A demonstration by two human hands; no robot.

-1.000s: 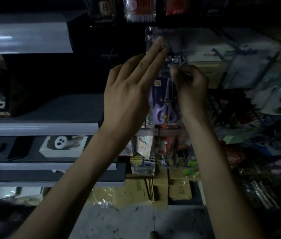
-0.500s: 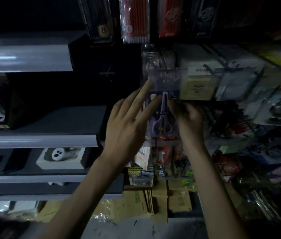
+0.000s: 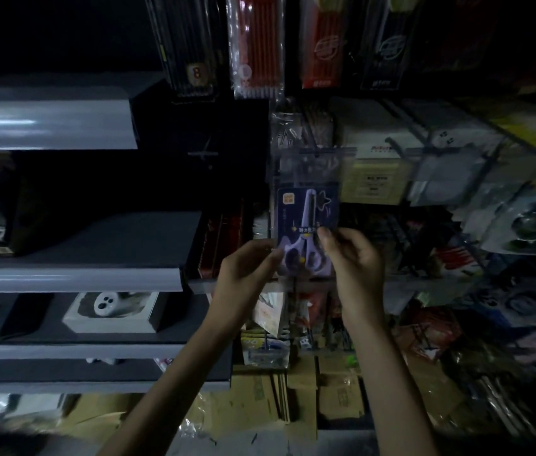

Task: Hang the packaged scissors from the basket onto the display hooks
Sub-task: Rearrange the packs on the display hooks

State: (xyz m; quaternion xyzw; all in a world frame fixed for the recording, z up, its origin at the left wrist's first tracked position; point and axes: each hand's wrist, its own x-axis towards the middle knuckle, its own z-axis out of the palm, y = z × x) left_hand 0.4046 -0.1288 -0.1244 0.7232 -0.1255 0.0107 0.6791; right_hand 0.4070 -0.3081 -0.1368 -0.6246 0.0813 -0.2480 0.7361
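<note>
On the left, grey shelves (image 3: 72,278) stood in tiers, and 1 white box (image 3: 108,324) holding a pale rounded item sat on a lower tier. Along the top hung 4 long packs (image 3: 253,44), side by side. Below them, 2 hands met at 1 pack. The left hand (image 3: 246,274) had its fingers curled and pinched the lower left edge of the packaged scissors (image 3: 306,225). This was a clear pack with 1 purple pair inside, held upright in front of the display rack, handles down. Its top edge was blurred, so whether it sat on a hook could not be told. The right hand (image 3: 355,258) pinched the pack's lower right edge between thumb and fingers. Further right hung blurred packaged goods (image 3: 477,179); cardboard boxes (image 3: 335,390) stood below.
</note>
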